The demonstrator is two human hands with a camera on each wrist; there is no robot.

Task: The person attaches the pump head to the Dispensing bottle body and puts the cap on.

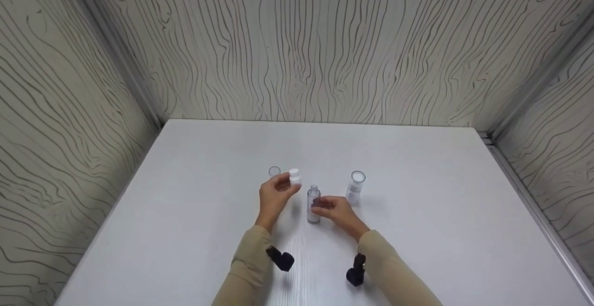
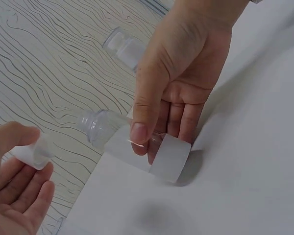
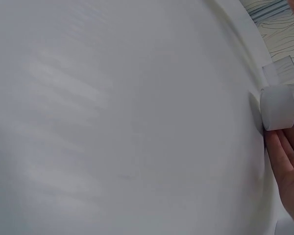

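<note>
My left hand (image 1: 274,199) pinches a stepped white cap (image 1: 294,177) between thumb and fingers, lifted over the table. In the left wrist view, the hollow underside of that white cap (image 2: 35,152) shows. To its right, my right hand (image 1: 341,213) holds a clear bottle (image 1: 313,209) round its side. The bottle stands upright with its threaded neck uncovered and a whitish band round its body. Cap and bottle are apart. The left wrist view shows the thumb of my right hand (image 2: 179,73) across the bottle (image 2: 105,128); the right wrist view shows mainly its whitish base (image 3: 278,107).
A second clear bottle (image 1: 355,189) with a white top under a clear cover stands just behind my right hand. Beyond my left hand is a clear round cover (image 1: 274,171). The white table (image 1: 209,157) meets patterned walls (image 1: 297,55) at the back and sides.
</note>
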